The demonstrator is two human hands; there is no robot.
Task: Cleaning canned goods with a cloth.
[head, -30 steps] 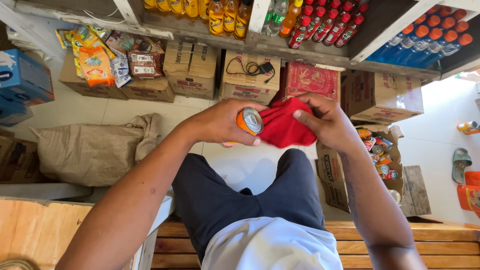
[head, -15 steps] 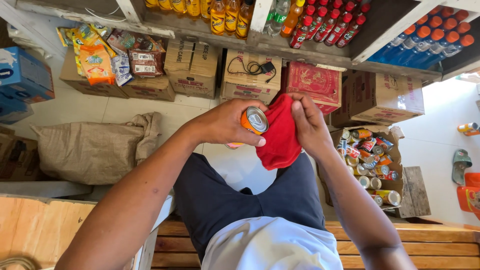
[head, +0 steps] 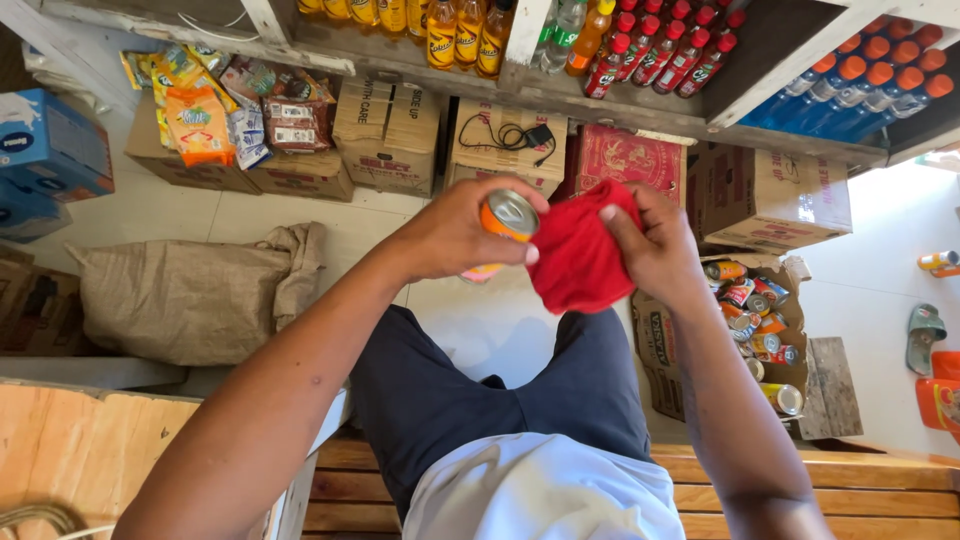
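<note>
Left hand (head: 455,235) grips an orange can (head: 505,222); right hand (head: 655,250) pinches a red cloth (head: 578,260) touching the can's side.

- one orange can (head: 505,222), gripped in the left hand (head: 455,235), dead centre
- one red cloth (head: 578,255), bunched in the right hand (head: 655,250), just toward 3 o'clock of the can
- one burlap sack (head: 190,295) on the floor at 9 o'clock
- two blue boxes (head: 45,150) stacked out at 10 o'clock
- one black charger (head: 540,135) with its cable on a carton at 12 o'clock
- one open carton of mixed cans (head: 760,320) at 3 o'clock, too jumbled to count
- one green sandal (head: 925,335) far out at 3 o'clock
</note>
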